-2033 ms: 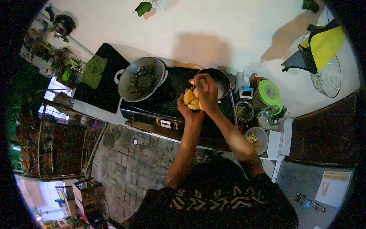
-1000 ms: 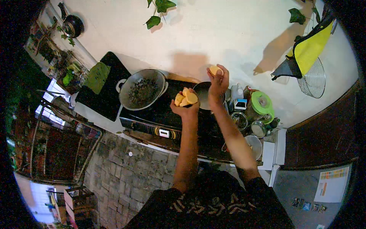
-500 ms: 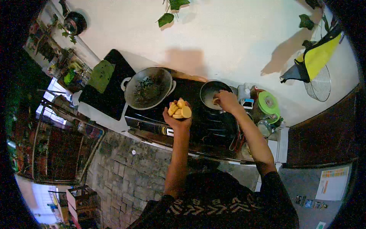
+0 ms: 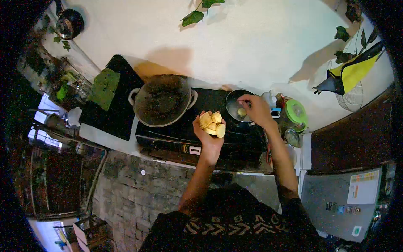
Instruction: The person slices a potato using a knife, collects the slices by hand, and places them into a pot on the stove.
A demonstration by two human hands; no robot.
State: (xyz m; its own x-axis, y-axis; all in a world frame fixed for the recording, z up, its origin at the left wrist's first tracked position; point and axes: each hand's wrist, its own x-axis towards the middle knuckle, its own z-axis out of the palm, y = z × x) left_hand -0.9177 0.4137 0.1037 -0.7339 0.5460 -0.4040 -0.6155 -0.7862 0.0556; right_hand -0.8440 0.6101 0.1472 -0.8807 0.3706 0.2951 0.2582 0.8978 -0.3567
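Several pale yellow pieces [image 4: 212, 124] lie heaped in my left hand [image 4: 211, 136], its fingers curled up around them in front of the black stove. My right hand [image 4: 255, 107] is over the small dark pan [image 4: 233, 95] on the stove's right side, fingertips bent down inside its rim. One yellowish piece [image 4: 242, 111] sits in the pan just below those fingertips, apparently free of them. Whether the fingers pinch anything is too small to tell.
A large grey wok [image 4: 163, 101] stands on the stove's left side. Further left are a black ridged mat [image 4: 121, 113] and a green sheet [image 4: 104, 89]. A green-lidded jar [image 4: 296, 111] and a glass jar [image 4: 292, 137] stand to the right of the pan.
My right hand, earlier raised with a piece, has come down to the pan. A yellow piece now shows in the pan. My left hand still holds its heap, slightly further right.
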